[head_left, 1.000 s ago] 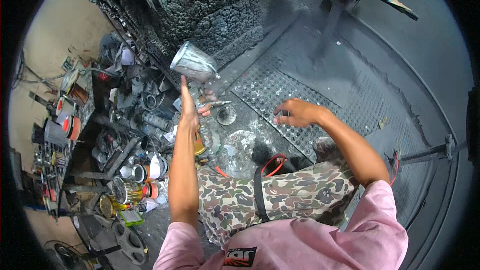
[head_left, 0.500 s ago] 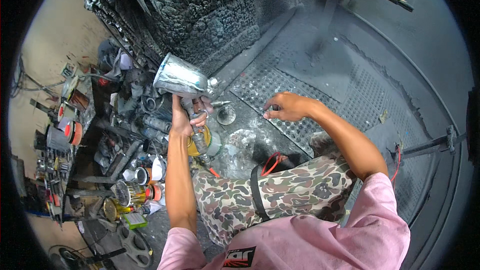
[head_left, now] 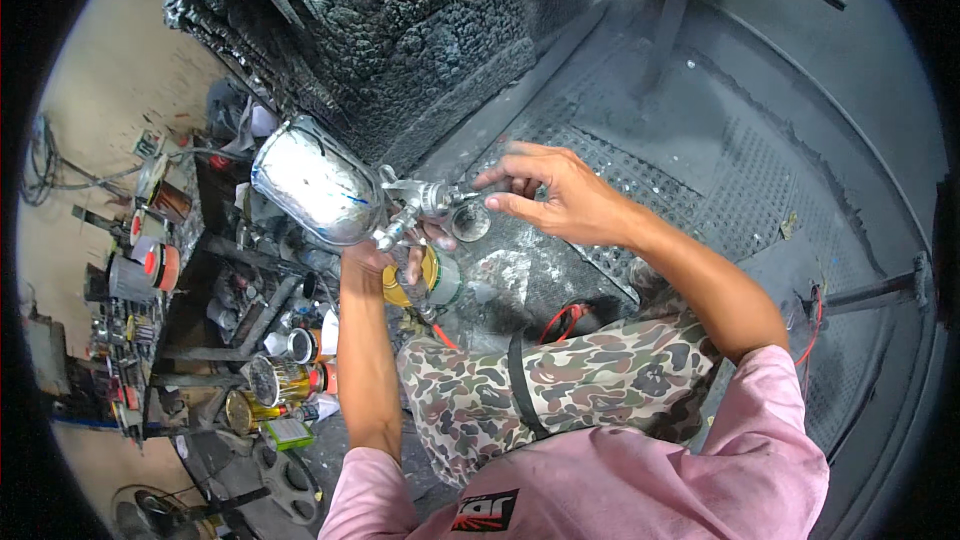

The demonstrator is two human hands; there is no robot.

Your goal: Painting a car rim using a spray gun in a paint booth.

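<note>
My left hand is wrapped round the grip of a metal spray gun, most of which lies hidden behind the fingers and the cup. The gun is tipped so that its silvery cup, streaked with paint, leans to the left. My right hand is at the gun's right end, thumb and fingers apart on either side of the tip; whether they touch it I cannot tell. Below the gun, a yellow can stands beside a pale, translucent tub.
A cluttered shelf with tins and jars fills the left side. Ahead stands a crusted dark block. Perforated mats cover floor to the right. A red hose lies near my camouflage-clad leg.
The spray gun has turned in my left hand, its cup swinging left and down and its body now showing. My right hand has moved left to the gun's end, with its fingers spreading.
</note>
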